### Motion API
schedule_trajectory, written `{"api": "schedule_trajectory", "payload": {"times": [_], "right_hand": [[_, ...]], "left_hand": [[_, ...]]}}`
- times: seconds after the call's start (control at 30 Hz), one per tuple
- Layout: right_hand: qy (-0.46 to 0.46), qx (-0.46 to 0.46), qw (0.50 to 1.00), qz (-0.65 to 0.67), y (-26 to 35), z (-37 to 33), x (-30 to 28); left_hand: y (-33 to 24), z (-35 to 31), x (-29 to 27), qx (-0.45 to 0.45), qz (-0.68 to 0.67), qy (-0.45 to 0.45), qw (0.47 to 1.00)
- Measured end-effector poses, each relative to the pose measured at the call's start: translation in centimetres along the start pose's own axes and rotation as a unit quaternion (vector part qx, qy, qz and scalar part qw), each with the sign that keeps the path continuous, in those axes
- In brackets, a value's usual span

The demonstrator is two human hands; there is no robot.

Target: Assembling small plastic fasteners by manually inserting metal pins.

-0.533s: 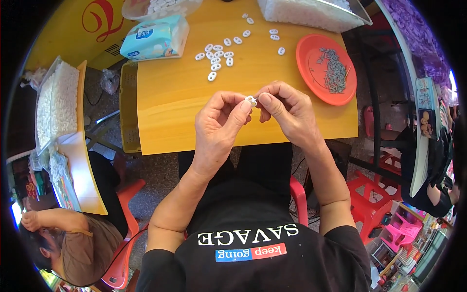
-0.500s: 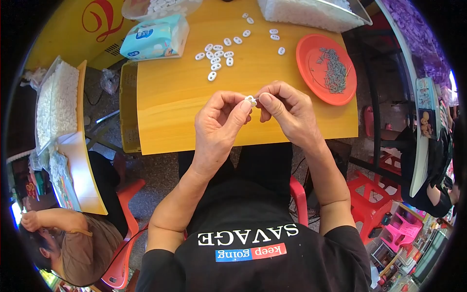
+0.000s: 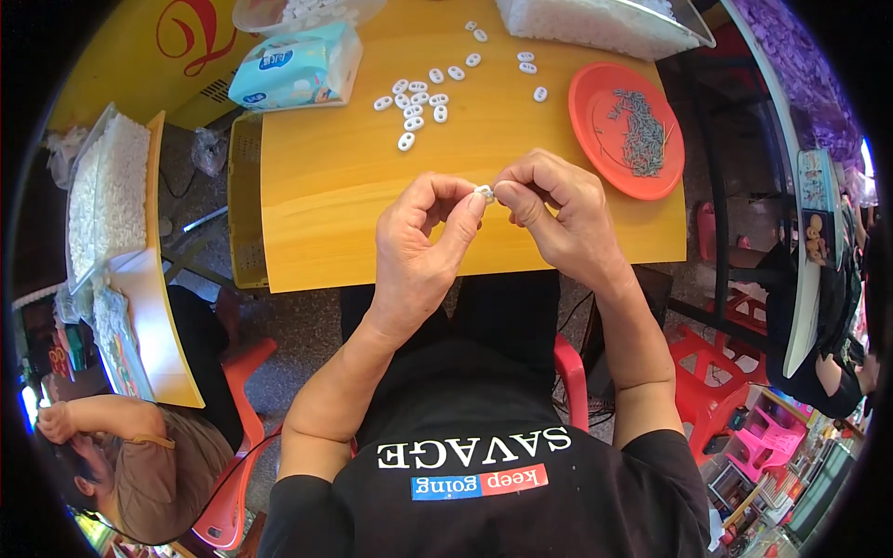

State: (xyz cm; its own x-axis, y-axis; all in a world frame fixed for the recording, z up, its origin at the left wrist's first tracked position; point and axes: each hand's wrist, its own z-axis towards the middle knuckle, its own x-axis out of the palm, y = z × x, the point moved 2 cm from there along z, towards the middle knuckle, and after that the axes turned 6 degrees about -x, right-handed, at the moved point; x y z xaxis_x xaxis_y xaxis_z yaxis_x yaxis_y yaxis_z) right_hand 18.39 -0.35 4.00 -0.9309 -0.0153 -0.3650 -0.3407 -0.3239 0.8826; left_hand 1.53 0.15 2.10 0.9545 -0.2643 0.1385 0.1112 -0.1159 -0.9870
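Observation:
Above the table's near edge, my left hand [image 3: 423, 237] pinches a small white plastic piece [image 3: 485, 192] between thumb and fingertips. My right hand [image 3: 558, 214] meets it from the right, its thumb and forefinger pressed together at the piece's right side; whatever they grip is too small to make out. Several white oval pieces with two dark holes [image 3: 413, 111] lie scattered on the table [image 3: 335, 214] beyond my hands. To the right, a red plastic plate [image 3: 595, 153] carries a heap of small grey metal pins or screws [image 3: 642, 139].
A light-blue tissue pack [image 3: 302, 70] sits at the table's far left, beside a clear tub of white pieces [image 3: 312, 14]. A large clear bin [image 3: 605, 33] stands at the back right. Another person [image 3: 158, 465] sits at lower left, near a bin of white pieces [image 3: 110, 195].
Both hands have shifted slightly to the right. My right hand has turned a little, and the white piece between the fingertips sits at a different angle.

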Motion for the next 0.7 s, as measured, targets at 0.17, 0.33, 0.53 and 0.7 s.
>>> {"api": "schedule_trajectory", "payload": {"times": [0.17, 0.33, 0.53, 0.7], "right_hand": [[-0.04, -0.043, 0.997, -0.056, 0.1, -0.1, 0.6], [-0.054, 0.02, 0.998, -0.031, -1.8, -0.7, 1.4], [-0.012, 0.077, 0.996, 0.044, -1.9, -0.4, 0.3], [-0.046, -0.079, 0.996, -0.011, -1.1, 0.2, -0.1]], "left_hand": [[0.1, 0.2, 0.4, 0.017, 0.022, -0.017, 0.999], [1.9, 1.1, 0.2, -0.025, 0.028, -0.012, 0.999], [2.3, 1.5, -1.1, -0.096, -0.05, 0.022, 0.994], [1.8, 1.4, -1.3, -0.096, -0.052, 0.012, 0.994]]}}
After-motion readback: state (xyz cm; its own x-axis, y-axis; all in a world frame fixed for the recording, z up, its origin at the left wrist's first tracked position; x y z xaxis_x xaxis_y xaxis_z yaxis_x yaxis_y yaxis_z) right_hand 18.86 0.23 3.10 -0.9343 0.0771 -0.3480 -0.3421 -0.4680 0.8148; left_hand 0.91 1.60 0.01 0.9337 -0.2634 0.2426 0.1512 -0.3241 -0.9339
